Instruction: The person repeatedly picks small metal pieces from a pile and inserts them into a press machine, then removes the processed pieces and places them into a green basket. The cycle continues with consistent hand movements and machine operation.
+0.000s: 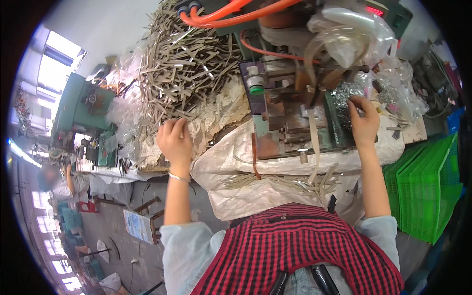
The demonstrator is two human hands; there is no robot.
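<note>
My left hand (pixel 175 143) is raised at the near edge of a big heap of flat grey-beige strips (pixel 184 73), its fingers bent together; whatever they may hold is hidden. Over on the right, my right hand (pixel 365 120) has thumb and forefinger curled into a pinch beside a pile of tiny shiny metal pieces (pixel 348 96); anything in the pinch is too small to make out. Between the hands stands a bench machine (pixel 300 123), with one pale strip (pixel 313 137) hanging from its middle toward me. More strips (pixel 290 183) lie on the cloth by my lap.
Orange hoses (pixel 236 14) and clear plastic (pixel 344 39) cover the machine's top. Stacked green crates (pixel 423 187) stand at the right, a small stool (pixel 140 225) at the left. Another green machine (pixel 81 113) is farther left, with a person (pixel 61 184) near it.
</note>
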